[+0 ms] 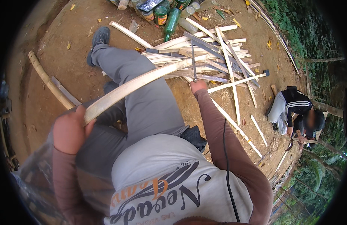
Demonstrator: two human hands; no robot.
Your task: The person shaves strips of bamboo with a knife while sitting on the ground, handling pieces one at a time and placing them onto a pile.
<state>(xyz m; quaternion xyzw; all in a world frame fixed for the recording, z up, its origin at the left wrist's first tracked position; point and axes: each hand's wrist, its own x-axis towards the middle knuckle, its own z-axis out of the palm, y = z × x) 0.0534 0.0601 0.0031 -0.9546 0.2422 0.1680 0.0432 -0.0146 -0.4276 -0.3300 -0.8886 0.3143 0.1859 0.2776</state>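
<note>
My left hand (71,129) is closed round the near end of a long, pale bamboo slat (139,81). The slat slants up to the right across my grey-trousered leg. In my right hand (198,86) is the handle of a knife, mostly covered by my fingers. Its narrow dark blade (193,62) points away from me and crosses the far part of the slat; whether they touch, I cannot tell. Beyond and beneath lies a loose pile of pale and grey strips (173,50).
Glass bottles and jars (172,23) stand beyond the pile. A bamboo pole (49,80) lies on the dirt at left. To the right, a crouching person (293,108) holds a curved blade (290,145) near a strip. Clear plastic (35,187) is at my lower left.
</note>
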